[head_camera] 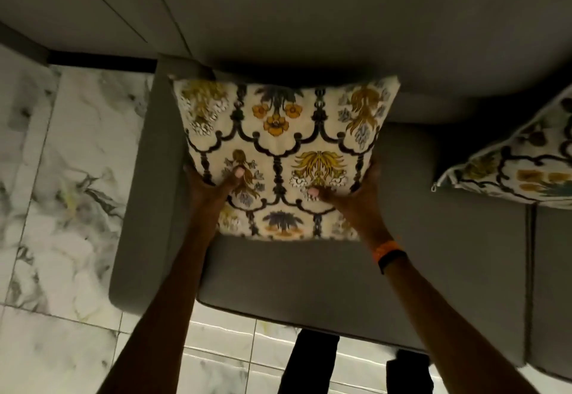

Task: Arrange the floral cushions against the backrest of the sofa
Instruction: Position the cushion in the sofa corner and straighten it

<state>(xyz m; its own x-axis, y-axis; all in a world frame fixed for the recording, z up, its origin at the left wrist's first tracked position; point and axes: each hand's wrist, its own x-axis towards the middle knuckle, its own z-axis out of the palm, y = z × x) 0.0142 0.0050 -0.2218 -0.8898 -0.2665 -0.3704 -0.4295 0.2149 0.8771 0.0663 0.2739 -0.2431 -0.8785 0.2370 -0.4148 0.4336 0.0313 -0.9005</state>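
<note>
Forearms: nearest the cam, both reach up from the bottom edge twd the sofa; orange-and-black wristband (390,250) on the right one.
Held cushion (280,158): floral, at the left end of the seat, top edge tucked under/against the backrest (325,31), bottom edge on the seat cushion (309,269). Just beside the armrest (139,177).
Grip, left hand (213,189): clamped on the cushion's lower-left edge, thumb on the front face, fingers hidden behind.
Grip, right hand (356,195): same on the lower-right edge, thumb on front, rest hidden.
Facing: printed face twd the cam/room, back twd the backrest; leaning, not flat.
Long axis: approx square, so no clear one; edges run w/ the backrest line, flower motifs read upright.
Second cushion (513,158): same print, right of frame, partly cut off. Lies skewed, corner twd the cam, zip end (434,188) at the front. Can't tell if it touches the backrest.
Progress (est.): first cushion nearly placed, hands not off it yet.
Left to do (est.): let go, then square up the second one against the backrest.
Floor (62,177): marbled tile, left and below.
</note>
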